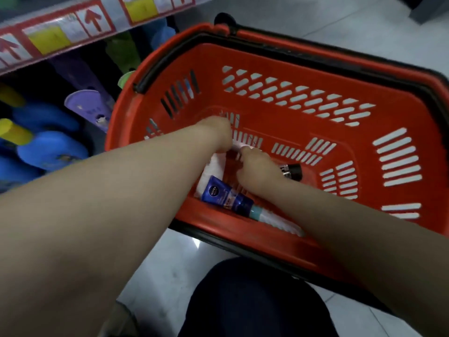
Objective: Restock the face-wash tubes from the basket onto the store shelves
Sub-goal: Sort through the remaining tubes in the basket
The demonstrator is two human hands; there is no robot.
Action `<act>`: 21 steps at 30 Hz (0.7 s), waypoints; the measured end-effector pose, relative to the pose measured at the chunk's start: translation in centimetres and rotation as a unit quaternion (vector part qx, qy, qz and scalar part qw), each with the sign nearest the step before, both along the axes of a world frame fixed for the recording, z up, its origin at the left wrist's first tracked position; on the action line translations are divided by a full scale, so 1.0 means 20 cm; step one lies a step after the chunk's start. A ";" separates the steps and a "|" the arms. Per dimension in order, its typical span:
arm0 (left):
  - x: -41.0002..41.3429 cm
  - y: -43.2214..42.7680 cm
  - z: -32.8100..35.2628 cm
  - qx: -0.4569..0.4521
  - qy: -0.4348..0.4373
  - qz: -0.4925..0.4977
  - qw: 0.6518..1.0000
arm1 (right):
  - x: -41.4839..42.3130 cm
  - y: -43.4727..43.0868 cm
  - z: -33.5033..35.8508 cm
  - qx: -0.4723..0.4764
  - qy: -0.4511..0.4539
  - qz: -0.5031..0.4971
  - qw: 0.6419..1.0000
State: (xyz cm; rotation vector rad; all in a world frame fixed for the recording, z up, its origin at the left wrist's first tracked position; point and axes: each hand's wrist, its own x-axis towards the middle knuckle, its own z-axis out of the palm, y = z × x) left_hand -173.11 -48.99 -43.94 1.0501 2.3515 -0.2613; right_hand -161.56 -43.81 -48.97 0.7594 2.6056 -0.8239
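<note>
Blue tube (pixel 224 193) lies diagonally in the basket (pixel 303 76), cap toward the near-right. Left hand (pixel 215 133) and right hand (pixel 257 170) curl over a white tube (pixel 213 166); whether either grips it cannot be told.

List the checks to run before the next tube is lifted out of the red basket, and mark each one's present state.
1. Both hands inside the basket: ok, the left hand and right hand are low in it.
2. Firm grip on the white tube: cannot tell, the fingers are blurred.
3. Blue tube free to lift: ok, nothing covers it.
4. Blue tube's cap on: ok.
5. Black item is a face-wash: cannot tell.
6. Free slot on the shelf: cannot tell.
</note>
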 end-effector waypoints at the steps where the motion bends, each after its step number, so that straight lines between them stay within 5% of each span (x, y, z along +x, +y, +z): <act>1: 0.02 0.01 -0.06 -0.033 -0.009 -0.008 0.999 | 0.00 0.00 -0.05 -0.021 -0.005 -0.016 1.000; 9: 0.12 -0.04 -0.35 -0.264 -0.059 -0.044 0.962 | 0.04 -0.17 -0.37 -0.164 -0.118 -0.117 0.972; 16: 0.02 -0.06 -0.47 -0.249 -0.153 0.014 0.956 | -0.15 -0.14 -0.57 -0.227 -0.074 -0.196 0.951; 21: 0.02 -0.07 -0.52 -0.155 -0.193 0.151 0.957 | -0.18 -0.11 -0.88 -0.306 -0.042 -0.260 0.915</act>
